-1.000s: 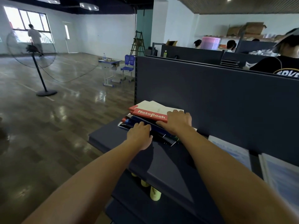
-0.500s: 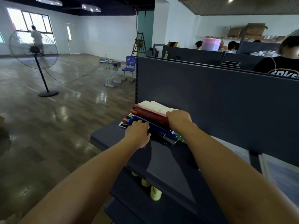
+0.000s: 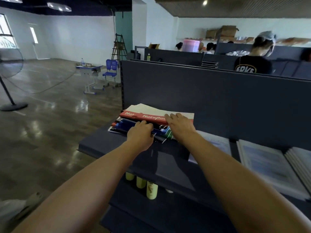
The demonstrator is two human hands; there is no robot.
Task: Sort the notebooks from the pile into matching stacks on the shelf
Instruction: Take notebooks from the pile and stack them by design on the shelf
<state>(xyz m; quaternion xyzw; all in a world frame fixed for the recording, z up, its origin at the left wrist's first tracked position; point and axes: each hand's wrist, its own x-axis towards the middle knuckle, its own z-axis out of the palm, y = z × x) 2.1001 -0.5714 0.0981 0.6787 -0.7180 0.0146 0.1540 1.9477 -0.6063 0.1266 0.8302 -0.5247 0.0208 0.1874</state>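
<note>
A mixed pile of notebooks lies at the left end of the dark shelf (image 3: pixel 101 143). On top are a white-covered notebook (image 3: pixel 151 109) and red "Notebook" covers (image 3: pixel 143 116), with dark blue and green notebooks (image 3: pixel 122 125) beneath. My right hand (image 3: pixel 180 127) grips the front right edge of the red notebooks, fingers over the top. My left hand (image 3: pixel 140 134) has its fingers curled onto the blue notebooks just under them. Pale blue notebook stacks (image 3: pixel 262 158) lie further right on the shelf, and one (image 3: pixel 217 143) is partly hidden by my right forearm.
A tall dark back panel (image 3: pixel 218 101) rises directly behind the pile. Yellow bottles (image 3: pixel 152 190) stand on the lower shelf under my arms. A person in a black shirt (image 3: pixel 254 63) is beyond the panel. A fan stand (image 3: pixel 10 101) and open floor lie to the left.
The red notebooks were tipped up half a second ago and now lie flatter with their covers showing. My right hand has shifted right along their edge. My left hand stays on the blue ones.
</note>
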